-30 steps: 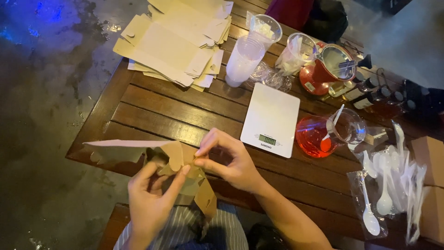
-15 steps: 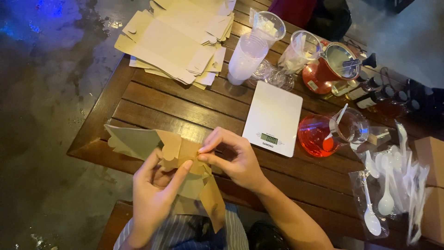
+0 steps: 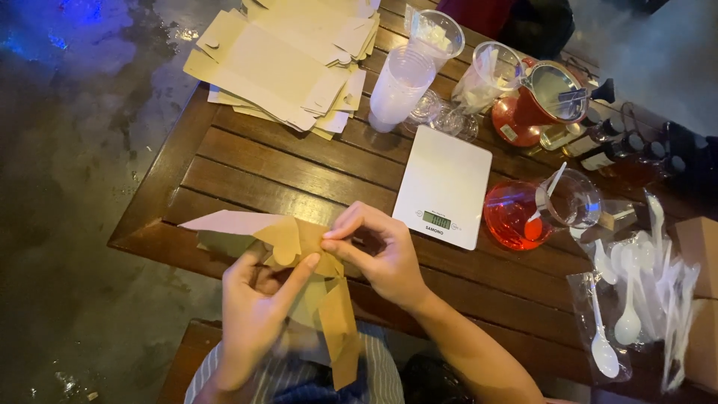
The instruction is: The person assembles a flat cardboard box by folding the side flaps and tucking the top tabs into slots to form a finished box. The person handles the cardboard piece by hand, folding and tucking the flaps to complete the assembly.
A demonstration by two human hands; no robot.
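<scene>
Folded further since a moment ago, the brown cardboard box blank (image 3: 299,262) now sits half-formed above the wooden table (image 3: 247,168) edge, right hand (image 3: 381,251) pinching a flap, left hand (image 3: 254,307) pressing fingers against another.

A dark brown wooden table of long slats (image 3: 247,168) stands on a wet, grey concrete floor (image 3: 67,224), its near corner jutting over the ground. Blue light (image 3: 45,30) glints off the damp floor at the upper left, while the table top is lit warmly from above. A slatted wooden bench (image 3: 187,359) sits just below the table edge.
</scene>
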